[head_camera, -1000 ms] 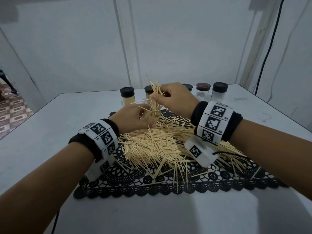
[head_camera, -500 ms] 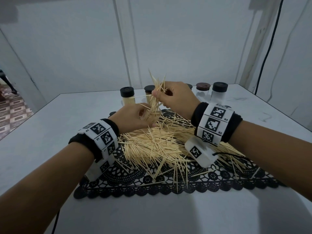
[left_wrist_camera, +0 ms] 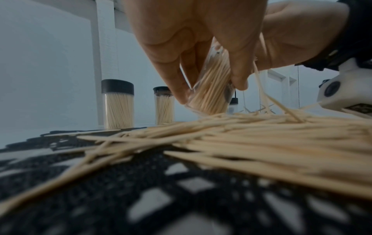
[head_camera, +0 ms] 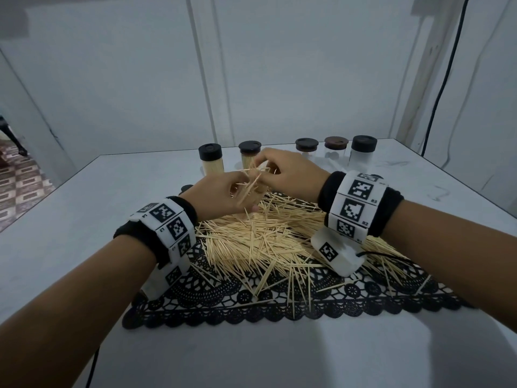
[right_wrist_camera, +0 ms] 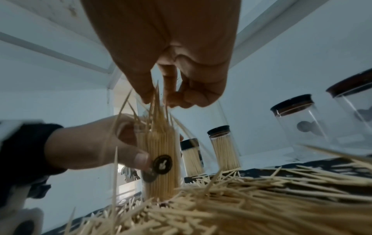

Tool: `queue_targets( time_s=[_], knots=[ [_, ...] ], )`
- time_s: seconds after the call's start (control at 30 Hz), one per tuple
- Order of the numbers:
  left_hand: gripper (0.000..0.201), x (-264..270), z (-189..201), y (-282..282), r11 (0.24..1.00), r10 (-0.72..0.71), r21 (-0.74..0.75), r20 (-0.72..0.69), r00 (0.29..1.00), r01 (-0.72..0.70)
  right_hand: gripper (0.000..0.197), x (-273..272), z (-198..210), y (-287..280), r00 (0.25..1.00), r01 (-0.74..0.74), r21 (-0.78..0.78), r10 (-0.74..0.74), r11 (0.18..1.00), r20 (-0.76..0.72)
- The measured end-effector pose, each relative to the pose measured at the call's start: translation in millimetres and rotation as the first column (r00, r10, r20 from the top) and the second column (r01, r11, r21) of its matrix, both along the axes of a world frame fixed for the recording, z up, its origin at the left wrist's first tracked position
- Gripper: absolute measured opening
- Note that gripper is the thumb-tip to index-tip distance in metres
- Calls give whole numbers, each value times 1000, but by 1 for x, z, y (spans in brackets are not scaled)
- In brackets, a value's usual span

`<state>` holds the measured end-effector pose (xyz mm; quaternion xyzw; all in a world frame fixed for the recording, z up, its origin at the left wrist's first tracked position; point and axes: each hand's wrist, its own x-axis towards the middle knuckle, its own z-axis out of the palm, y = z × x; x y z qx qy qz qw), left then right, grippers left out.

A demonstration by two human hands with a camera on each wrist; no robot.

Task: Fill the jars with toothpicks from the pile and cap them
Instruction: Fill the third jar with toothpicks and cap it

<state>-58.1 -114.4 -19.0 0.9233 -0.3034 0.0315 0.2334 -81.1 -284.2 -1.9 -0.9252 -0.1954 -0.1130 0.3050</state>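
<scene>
We hold a clear jar (right_wrist_camera: 159, 160) with our left hand (head_camera: 221, 196), fingers curled round it, over the back of the pile (head_camera: 260, 242). It is almost full of toothpicks that stand up in it, and it has no cap on. Our right hand (head_camera: 291, 177) pinches a little bunch of toothpicks (right_wrist_camera: 155, 101) right at the top of the jar.

Some sticks poke out sideways at the top. We think they may miss the mouth and fall back on the pile, because the jar is so packed. The jar leans a bit, so sticks could slide out too. Sticks that stand too high could stop the cap from going on.

At the back, two capped jars (head_camera: 210, 161) are full of toothpicks. Next to them three more capped jars (head_camera: 363, 154) look empty. The pile sits on a black lace mat (head_camera: 279, 306) on the white table (head_camera: 70, 219).
</scene>
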Motion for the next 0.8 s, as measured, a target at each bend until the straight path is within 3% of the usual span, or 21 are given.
queue_targets(
  time_s=[0.13, 0.37, 0.5, 0.63, 0.8],
  knots=[
    [53, 1, 0, 0, 1000, 18, 24, 1, 1000, -18, 15, -1, 3, -5, 996, 29, 108, -38, 994, 82],
    [48, 0, 1, -1, 1000, -19, 14, 9, 1000, 19, 25, -6, -2, 0, 984, 36, 0, -36, 999, 175],
    [44, 1, 0, -1, 1000, -16, -8, -2, 1000, 16, 26, -8, -3, 2, 986, 37, 19, -39, 999, 159],
    [50, -1, 2, -1, 1000, -5, 11, 5, 1000, 5, 21, -8, -6, 2, 987, 38, 179, -64, 983, 145],
    [49, 2, 0, -1, 999, 28, 33, 15, 999, -28, 10, -8, -5, 3, 962, 29, 330, -116, 944, 247]
  ],
)
